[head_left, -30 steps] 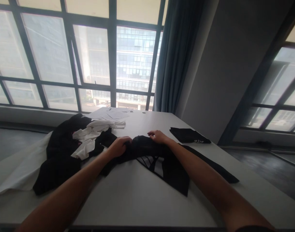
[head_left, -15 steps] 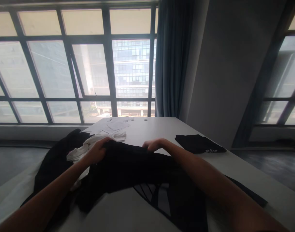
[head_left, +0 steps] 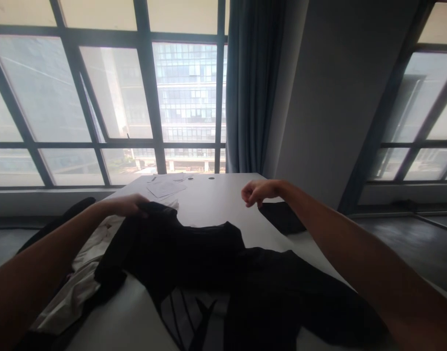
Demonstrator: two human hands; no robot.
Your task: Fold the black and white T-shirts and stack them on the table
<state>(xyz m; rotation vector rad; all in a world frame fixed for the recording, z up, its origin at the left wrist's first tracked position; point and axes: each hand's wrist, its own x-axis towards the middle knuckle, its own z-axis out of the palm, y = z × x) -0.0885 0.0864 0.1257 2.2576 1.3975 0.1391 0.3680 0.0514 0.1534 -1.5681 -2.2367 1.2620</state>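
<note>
A black T-shirt with a grey printed panel on its front lies spread over the near part of the white table, its neckline pointing away from me. My left hand pinches the shirt near its left shoulder and lifts that edge a little. Above the table, apart from the shirt's right shoulder, my right hand hovers with curled fingers and nothing visible in them. Just behind it lies a folded black garment, partly covered by my right forearm.
White crumpled clothing and more dark cloth lie at the left, partly behind my left arm. Several paper sheets rest at the table's far left. Beyond the far end are windows and a blue-grey curtain.
My right hand has let go of the shirt and risen to the right. The shirt now lies wider, with its neckline and right sleeve showing. My left hand still grips it, further left.
</note>
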